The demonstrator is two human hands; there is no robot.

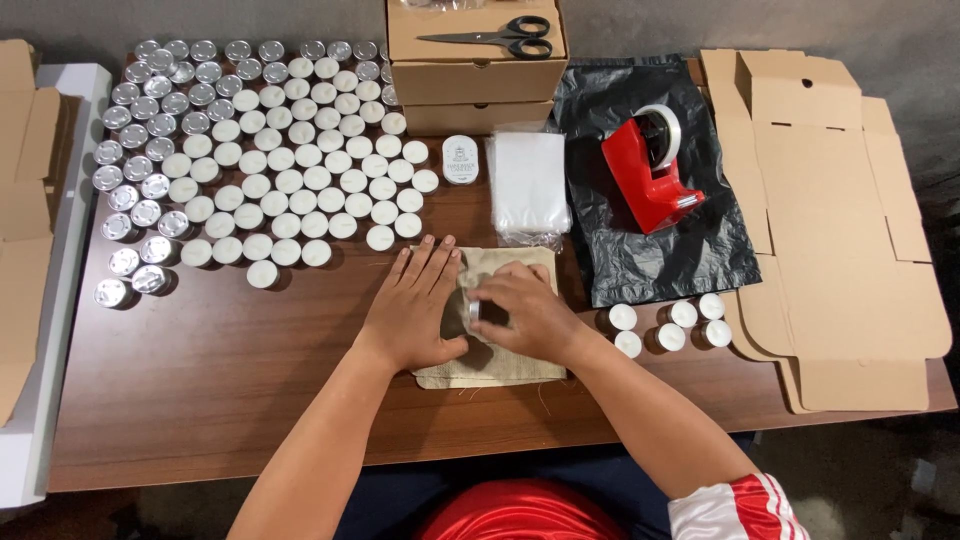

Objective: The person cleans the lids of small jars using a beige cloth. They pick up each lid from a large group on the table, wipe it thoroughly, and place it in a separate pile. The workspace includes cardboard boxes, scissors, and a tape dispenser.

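Burlap pouch is found lying flat on the brown table, near the front edge and about midway across it, just near of a stack of clear plastic sleeves. The cloth is judged soft, light and limp; it is expected to fold or bunch unless pressed down, and loose threads at its near hem suggest fraying. A hold at the open far edge or a flat press over the body is judged the safest. Its colour is a dull tan, its weave coarse, its outline roughly square.

The left hand is laid palm down on the pouch's left part, fingers straight and close together. The right hand is curled over the middle of the pouch, fingertips pinched on a small tealight in a metal cup, which is only partly seen. That candle is judged light and rigid, its thin cup easily dented, its wax easily marked; a grip by the rim is advised.

Many tealights in rows are noted far left, five more just right of the pouch. A red tape dispenser on a black bag, scissors on stacked cartons and flat carton blanks are recorded at the far and right sides.
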